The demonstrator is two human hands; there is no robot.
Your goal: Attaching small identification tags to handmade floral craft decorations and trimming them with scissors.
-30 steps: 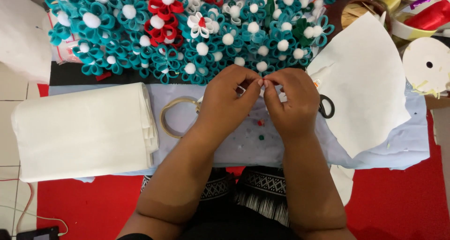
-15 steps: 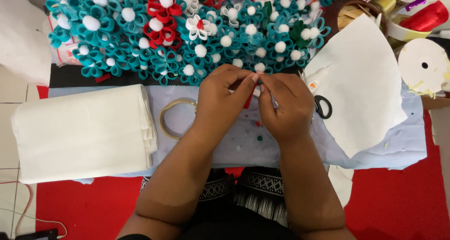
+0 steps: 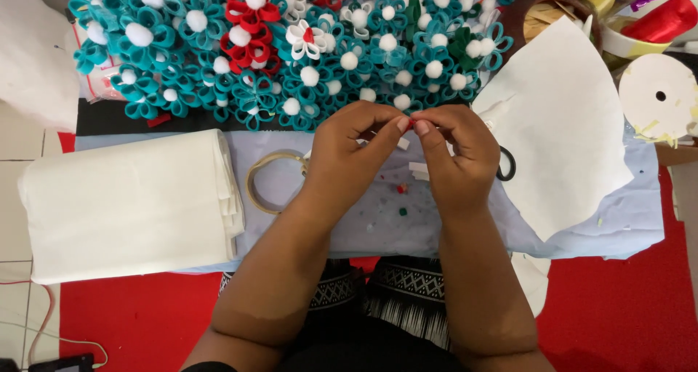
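My left hand (image 3: 354, 152) and my right hand (image 3: 452, 150) meet fingertip to fingertip over a pale blue cloth (image 3: 582, 230). Between thumbs and forefingers they pinch a tiny red piece (image 3: 410, 124); most of it is hidden by the fingers. Small white scraps (image 3: 417, 170) and red and green specks lie on the cloth under the hands. Just beyond the fingers spreads a heap of teal, red and white felt flowers with white pompom centres (image 3: 305, 59).
A folded stack of white felt (image 3: 123, 205) lies at the left. A tape ring (image 3: 265, 181) sits by my left wrist. A large white curved sheet (image 3: 560, 132) covers black scissor handles (image 3: 507, 165) at right. Ribbon spools (image 3: 658, 92) stand far right; red mat below.
The view has shifted slightly. My hands have drawn closer together and now pinch the small red piece between both sets of fingertips, a little nearer the flowers.
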